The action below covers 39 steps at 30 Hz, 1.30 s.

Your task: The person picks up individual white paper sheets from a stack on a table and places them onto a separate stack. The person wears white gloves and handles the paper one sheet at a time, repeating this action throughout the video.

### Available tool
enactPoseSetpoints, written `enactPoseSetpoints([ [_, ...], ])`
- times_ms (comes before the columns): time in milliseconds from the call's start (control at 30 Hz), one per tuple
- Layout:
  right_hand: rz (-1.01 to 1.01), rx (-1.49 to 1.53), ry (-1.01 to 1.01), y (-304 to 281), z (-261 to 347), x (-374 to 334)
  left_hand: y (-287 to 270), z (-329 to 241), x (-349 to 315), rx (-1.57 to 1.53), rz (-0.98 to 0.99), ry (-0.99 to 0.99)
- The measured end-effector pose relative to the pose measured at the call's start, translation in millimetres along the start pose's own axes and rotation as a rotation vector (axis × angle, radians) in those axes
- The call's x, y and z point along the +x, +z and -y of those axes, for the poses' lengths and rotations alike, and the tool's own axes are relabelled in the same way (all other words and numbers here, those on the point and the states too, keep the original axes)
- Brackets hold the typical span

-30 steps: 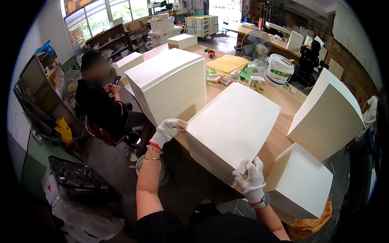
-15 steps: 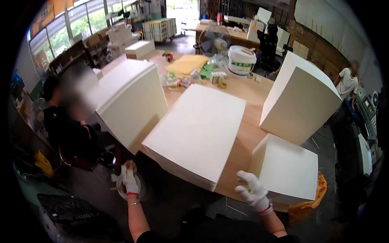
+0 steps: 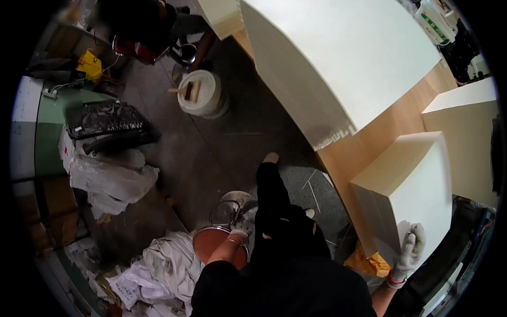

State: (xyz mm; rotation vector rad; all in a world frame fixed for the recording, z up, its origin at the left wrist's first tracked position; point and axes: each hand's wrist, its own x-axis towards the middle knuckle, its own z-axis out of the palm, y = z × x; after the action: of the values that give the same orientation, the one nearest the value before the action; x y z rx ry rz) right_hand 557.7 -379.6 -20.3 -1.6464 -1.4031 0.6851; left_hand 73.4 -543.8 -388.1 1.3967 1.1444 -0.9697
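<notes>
My left hand [image 3: 241,233], in a white glove, is at the rim of a round stool [image 3: 204,244] with a reddish-brown seat. Its fingers look curled over the edge, though they are partly hidden. At the lower right my right hand [image 3: 407,256], also gloved, lies with fingers stretched against the white face of a smaller paper stack [image 3: 422,185], near the table's corner. A larger, curved-sided stack of white paper [image 3: 338,58] lies on the wooden table [image 3: 346,158], away from both hands.
On the dark floor stands a white bucket [image 3: 203,103] with brushes across its top. A black bag [image 3: 108,124] rests on plastic sheeting [image 3: 113,177] at left. Crumpled pale cloth [image 3: 171,264] lies beside the stool. A person [image 3: 140,24] sits at the upper left.
The view has swung down and left, bringing my legs and the stool into sight. My left hand has come from near the bucket to the stool. My right hand now lies against the smaller stack.
</notes>
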Motion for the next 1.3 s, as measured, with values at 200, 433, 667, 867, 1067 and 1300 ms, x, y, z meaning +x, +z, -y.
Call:
enactPoseSetpoints([
  [200,0.044,-0.054,-0.139,-12,-5,2,19,-7,26,0.193,0.189,-0.11],
  [433,-0.033,-0.141,-0.226,6,1,-1,17,28,51,0.316,0.298,-0.142],
  [667,-0.034,-0.105,-0.265,28,15,12,-25,-39,82,0.127,-0.167,0.112],
  [867,-0.086,-0.042,-0.166,34,24,9,-102,-50,91,0.12,-0.294,0.226],
  [1067,-0.001,-0.062,-0.135,36,18,17,-210,-66,125,0.161,-0.461,0.297],
  [1300,-0.091,0.028,-0.149,37,23,4,-306,-97,122,0.234,-0.547,0.286],
])
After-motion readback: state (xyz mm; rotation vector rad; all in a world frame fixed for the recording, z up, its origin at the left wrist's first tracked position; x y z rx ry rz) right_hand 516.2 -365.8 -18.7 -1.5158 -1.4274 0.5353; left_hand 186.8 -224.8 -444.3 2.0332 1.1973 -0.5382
